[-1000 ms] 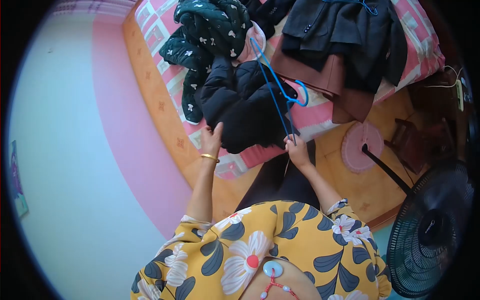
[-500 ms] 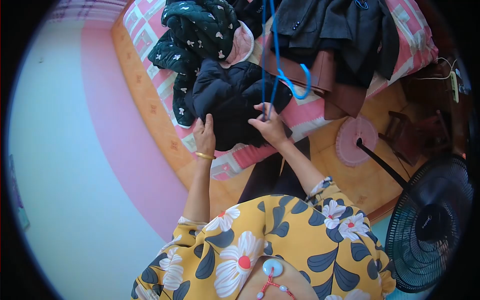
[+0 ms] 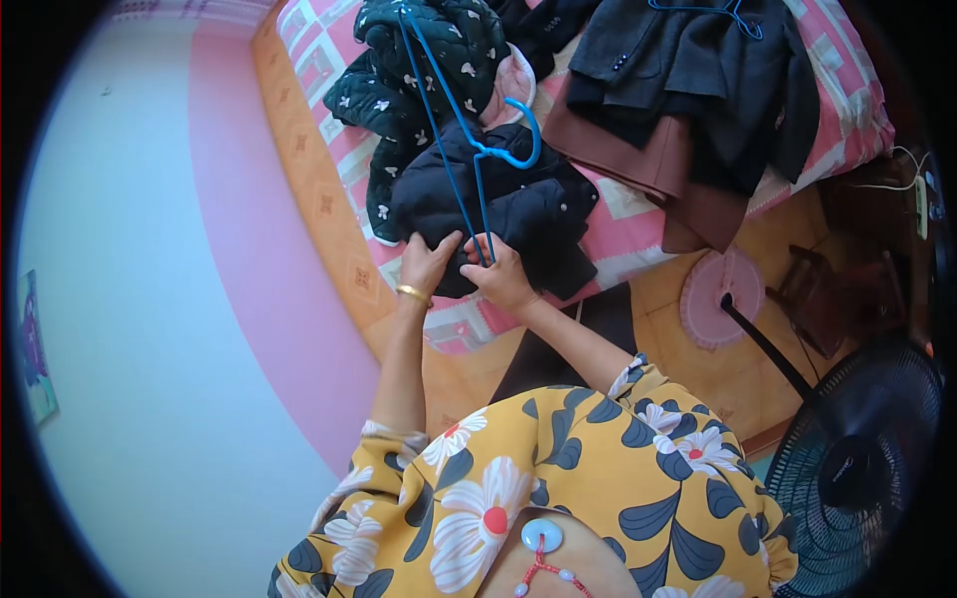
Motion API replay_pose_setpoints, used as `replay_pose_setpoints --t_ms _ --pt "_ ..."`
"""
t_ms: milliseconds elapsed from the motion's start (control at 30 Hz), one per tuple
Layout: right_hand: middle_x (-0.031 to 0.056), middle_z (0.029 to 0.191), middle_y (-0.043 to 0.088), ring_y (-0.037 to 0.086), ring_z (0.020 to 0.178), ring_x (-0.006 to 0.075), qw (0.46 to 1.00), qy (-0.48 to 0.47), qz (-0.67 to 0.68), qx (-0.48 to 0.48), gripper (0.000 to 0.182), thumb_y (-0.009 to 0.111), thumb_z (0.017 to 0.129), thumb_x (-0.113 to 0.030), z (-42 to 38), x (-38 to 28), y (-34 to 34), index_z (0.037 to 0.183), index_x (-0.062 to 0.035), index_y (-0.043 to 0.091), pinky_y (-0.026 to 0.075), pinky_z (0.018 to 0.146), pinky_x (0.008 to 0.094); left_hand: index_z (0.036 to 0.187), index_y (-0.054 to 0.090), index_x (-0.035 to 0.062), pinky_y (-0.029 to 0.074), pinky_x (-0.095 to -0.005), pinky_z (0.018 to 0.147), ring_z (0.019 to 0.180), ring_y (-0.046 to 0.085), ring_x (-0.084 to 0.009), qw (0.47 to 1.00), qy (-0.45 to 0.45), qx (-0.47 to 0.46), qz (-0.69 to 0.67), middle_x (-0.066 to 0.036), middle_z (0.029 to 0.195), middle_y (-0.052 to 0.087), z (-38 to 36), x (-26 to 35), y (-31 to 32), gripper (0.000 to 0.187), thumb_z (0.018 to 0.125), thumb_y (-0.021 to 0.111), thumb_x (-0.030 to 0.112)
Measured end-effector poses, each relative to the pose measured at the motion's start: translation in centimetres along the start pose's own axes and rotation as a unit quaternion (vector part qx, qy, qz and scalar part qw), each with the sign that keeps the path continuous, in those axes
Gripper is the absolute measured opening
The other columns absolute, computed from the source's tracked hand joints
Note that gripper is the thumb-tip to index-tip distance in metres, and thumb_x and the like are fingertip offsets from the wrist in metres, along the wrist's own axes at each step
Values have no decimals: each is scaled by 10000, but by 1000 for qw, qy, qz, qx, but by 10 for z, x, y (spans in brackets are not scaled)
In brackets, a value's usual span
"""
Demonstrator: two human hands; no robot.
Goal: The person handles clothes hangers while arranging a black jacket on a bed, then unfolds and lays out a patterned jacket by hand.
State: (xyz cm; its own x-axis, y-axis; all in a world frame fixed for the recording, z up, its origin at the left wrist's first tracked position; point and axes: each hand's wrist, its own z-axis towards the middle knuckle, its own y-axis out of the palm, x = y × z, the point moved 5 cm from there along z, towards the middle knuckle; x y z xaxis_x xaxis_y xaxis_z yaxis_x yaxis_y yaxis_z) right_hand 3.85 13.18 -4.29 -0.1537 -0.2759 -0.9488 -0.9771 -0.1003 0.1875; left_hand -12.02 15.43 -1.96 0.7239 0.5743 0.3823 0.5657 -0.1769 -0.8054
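Observation:
A blue wire clothes hanger (image 3: 485,151) is held at one end by my right hand (image 3: 506,282), its hook pointing right and its long body reaching up over the clothes. Below it a black padded jacket (image 3: 543,214) lies bunched at the near edge of the bed. My left hand (image 3: 427,263) grips the jacket's near left edge, with the fingers partly hidden in the cloth. The two hands are close together. Behind the jacket lies a dark green quilted jacket (image 3: 464,65) with white motifs and a pink lining.
A grey blazer (image 3: 653,60) and brown garments (image 3: 623,149) lie on the right of the bed (image 3: 643,234), with another blue hanger (image 3: 733,14) on top. A black fan (image 3: 852,468) stands at the lower right, near a pink round cover (image 3: 703,299). A wall (image 3: 150,299) runs along the left.
The hanger has swung left and tilted over the jacket. My right hand has moved left and nearer, close to my left hand. The jacket's near edge has shifted and bunched.

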Motion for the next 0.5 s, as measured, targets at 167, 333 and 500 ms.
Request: replay_pose_setpoints --t_ms 167,333,500 --pt "96 690 611 597 510 162 996 79 -4 37 144 621 774 -105 9 20 -40 855 -5 556 487 488 293 963 624 -77 490 -327 694 758 632 -193 979 71 33 -190 -105 875 668 -6 -23 25 387 818 654 280" --pt "33 776 602 538 573 74 976 86 194 -52 229 652 761 -60 31 -11 -34 942 -25 517 426 499 207 1024 636 2 496 -241 681 798 606 -100 859 57 -51 -507 -40 949 654 -62 16 -6 288 925 529 250" --pt "-4 754 547 497 626 58 990 56 14 -131 270 711 674 -94 38 -21 -11 885 -26 555 415 577 202 1205 494 -11 485 -318 887 1024 582 -195 825 26 -107 -554 -122 1153 575 -69 11 -10 415 936 490 305"
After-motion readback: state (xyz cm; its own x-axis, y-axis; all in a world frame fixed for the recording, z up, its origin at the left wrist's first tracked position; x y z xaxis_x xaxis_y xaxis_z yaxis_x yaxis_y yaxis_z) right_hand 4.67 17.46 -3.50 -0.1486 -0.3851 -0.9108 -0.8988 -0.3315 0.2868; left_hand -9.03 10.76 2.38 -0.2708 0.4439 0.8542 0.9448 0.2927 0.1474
